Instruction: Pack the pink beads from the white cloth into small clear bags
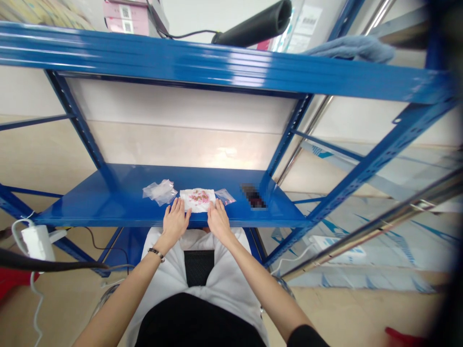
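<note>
On the blue shelf [119, 193] in front of me lies a white sheet [184, 206], which looks like tissue or cloth. Small pink, red and brownish beads [201, 196] are scattered over its middle. My left hand [176, 220] rests flat at the sheet's left edge, fingers stretched out. At the right edge lies my right hand [218, 219], its fingers also extended and touching the sheet's corner. Neither hand grips anything I can see. Several clear plastic bags [161, 192] lie left of the sheet, and another clear bag [224, 196] with small contents sits just to its right.
A pixelated dark object [253, 196] lies on the shelf's right side. Above runs an upper shelf beam [173, 58], carrying pink boxes [126, 19], a black tube [253, 24] and a blue cloth [356, 48]. A white power strip [38, 242] hangs at the left corner.
</note>
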Motion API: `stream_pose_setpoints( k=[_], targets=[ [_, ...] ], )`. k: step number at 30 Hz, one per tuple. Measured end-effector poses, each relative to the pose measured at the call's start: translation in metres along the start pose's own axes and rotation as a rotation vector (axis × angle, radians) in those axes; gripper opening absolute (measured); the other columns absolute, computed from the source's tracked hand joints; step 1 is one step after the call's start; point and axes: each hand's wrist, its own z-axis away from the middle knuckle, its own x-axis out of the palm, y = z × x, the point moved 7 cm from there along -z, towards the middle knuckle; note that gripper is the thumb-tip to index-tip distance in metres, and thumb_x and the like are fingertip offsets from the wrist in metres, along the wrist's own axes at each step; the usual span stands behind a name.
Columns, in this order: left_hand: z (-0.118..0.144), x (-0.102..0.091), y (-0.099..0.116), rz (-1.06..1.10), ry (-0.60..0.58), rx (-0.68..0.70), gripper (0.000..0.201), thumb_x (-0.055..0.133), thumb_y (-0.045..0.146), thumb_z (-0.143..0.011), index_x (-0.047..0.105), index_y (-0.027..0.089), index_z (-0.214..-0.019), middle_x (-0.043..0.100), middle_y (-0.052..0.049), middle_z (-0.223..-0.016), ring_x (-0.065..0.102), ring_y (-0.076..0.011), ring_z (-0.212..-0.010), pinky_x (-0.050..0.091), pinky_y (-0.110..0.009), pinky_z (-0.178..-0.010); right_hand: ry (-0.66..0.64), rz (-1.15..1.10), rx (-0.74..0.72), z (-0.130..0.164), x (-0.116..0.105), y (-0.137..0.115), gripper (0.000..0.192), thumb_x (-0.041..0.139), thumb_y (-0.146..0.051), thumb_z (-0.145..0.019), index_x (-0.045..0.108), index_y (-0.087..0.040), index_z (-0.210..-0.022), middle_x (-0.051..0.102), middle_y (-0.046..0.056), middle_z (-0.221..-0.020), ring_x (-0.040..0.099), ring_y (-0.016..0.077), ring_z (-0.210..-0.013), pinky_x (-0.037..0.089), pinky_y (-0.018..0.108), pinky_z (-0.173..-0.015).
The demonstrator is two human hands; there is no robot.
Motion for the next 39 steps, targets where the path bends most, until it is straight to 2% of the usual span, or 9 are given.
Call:
stream_pose_setpoints(
  k=[8,13,22,25,28,31,35,39],
  targets=[
    [-0.005,0.007,0.004,0.03,-0.027,0.033,0.055,0.028,0.041,-0.099,0.047,0.007,-0.139,0.047,-0.019,-0.143,0.035,-0.0287,-0.139,0.034,-0.047,-0.108,-0.053,0.024,0.01,-0.001,0.002,0.0,0.054,0.041,-0.006,-0.084,0.046,-0.002,-0.138,0.044,0.022,-0.144,0.035,0.0286,-0.139,0.029,0.042,-0.114],
    [-0.011,0.005,0.007,0.067,-0.024,0.037,0.056,0.026,0.041,-0.1,0.045,0.007,-0.141,0.045,-0.019,-0.145,0.035,-0.0281,-0.14,0.034,-0.046,-0.109,-0.053,0.012,0.001,-0.003,-0.002,-0.002,0.056,0.042,-0.008,-0.083,0.046,-0.008,-0.14,0.046,0.016,-0.144,0.035,0.0272,-0.139,0.029,0.043,-0.114],
    [-0.023,0.001,0.016,0.23,-0.059,0.027,0.057,0.026,0.04,-0.101,0.037,0.007,-0.146,0.038,-0.017,-0.15,0.029,-0.0254,-0.143,0.035,-0.043,-0.111,-0.009,-0.062,-0.034,-0.015,-0.008,-0.016,0.058,0.04,-0.01,-0.084,0.043,-0.009,-0.142,0.044,0.014,-0.146,0.034,0.0259,-0.138,0.031,0.043,-0.114],
    [-0.028,-0.002,0.018,0.367,-0.08,-0.007,0.057,0.024,0.041,-0.101,0.039,0.008,-0.145,0.037,-0.015,-0.151,0.029,-0.0238,-0.143,0.031,-0.04,-0.114,-0.013,-0.082,-0.05,-0.018,-0.01,-0.021,0.059,0.04,-0.009,-0.083,0.043,-0.008,-0.142,0.044,0.015,-0.146,0.034,0.0261,-0.138,0.031,0.043,-0.114],
    [-0.031,-0.001,0.015,0.571,-0.123,-0.108,0.058,0.023,0.044,-0.101,0.039,0.011,-0.145,0.039,-0.012,-0.15,0.033,-0.0226,-0.141,0.03,-0.037,-0.115,-0.008,-0.12,-0.074,-0.02,-0.011,-0.025,0.06,0.039,-0.008,-0.083,0.04,-0.007,-0.143,0.042,0.016,-0.147,0.034,0.0254,-0.138,0.031,0.042,-0.114],
    [-0.032,0.0,0.012,0.792,-0.138,-0.215,0.058,0.025,0.048,-0.1,0.045,0.013,-0.142,0.048,-0.011,-0.144,0.041,-0.0248,-0.136,0.034,-0.039,-0.113,-0.015,-0.198,-0.085,-0.022,-0.008,-0.024,0.061,0.038,-0.007,-0.082,0.039,-0.007,-0.144,0.041,0.016,-0.147,0.035,0.0234,-0.138,0.031,0.039,-0.115],
    [-0.035,0.002,0.015,1.124,-0.169,-0.27,0.062,0.027,0.054,-0.098,0.055,0.011,-0.134,0.061,-0.012,-0.131,0.056,-0.0264,-0.123,0.041,-0.04,-0.106,-0.048,-0.355,-0.049,-0.027,0.0,-0.019,0.062,0.039,-0.005,-0.081,0.041,-0.009,-0.143,0.04,0.014,-0.149,0.037,0.0212,-0.139,0.03,0.037,-0.117],
    [-0.036,0.003,0.017,1.358,-0.187,-0.363,0.065,0.034,0.058,-0.095,0.052,0.011,-0.136,0.057,-0.014,-0.135,0.056,-0.0265,-0.122,0.045,-0.039,-0.102,-0.056,-0.486,-0.021,-0.032,0.001,-0.017,0.061,0.04,-0.005,-0.08,0.047,-0.011,-0.14,0.043,0.012,-0.147,0.04,0.021,-0.137,0.027,0.036,-0.118]
  ],
)
